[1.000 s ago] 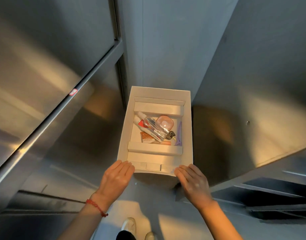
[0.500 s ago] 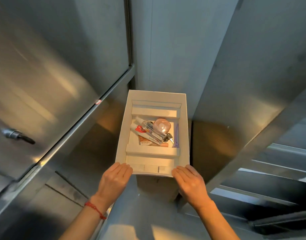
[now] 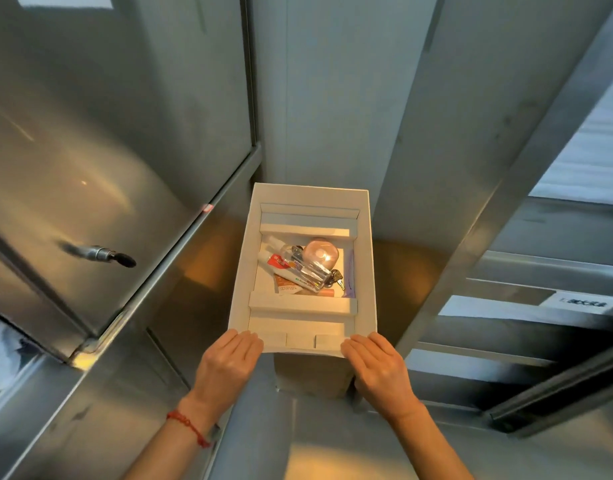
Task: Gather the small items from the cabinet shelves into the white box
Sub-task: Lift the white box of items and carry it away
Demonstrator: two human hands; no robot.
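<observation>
Matt white cardboard box point(image 3: 364, 258) against glossy brushed-metal cabinet door point(image 3: 90, 174).

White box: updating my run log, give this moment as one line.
white box: holds items | left hand: near edge | right hand: near edge | fingers straight

Bare forearms; a red cord bracelet point(image 3: 189, 424) circles the left wrist.
</observation>
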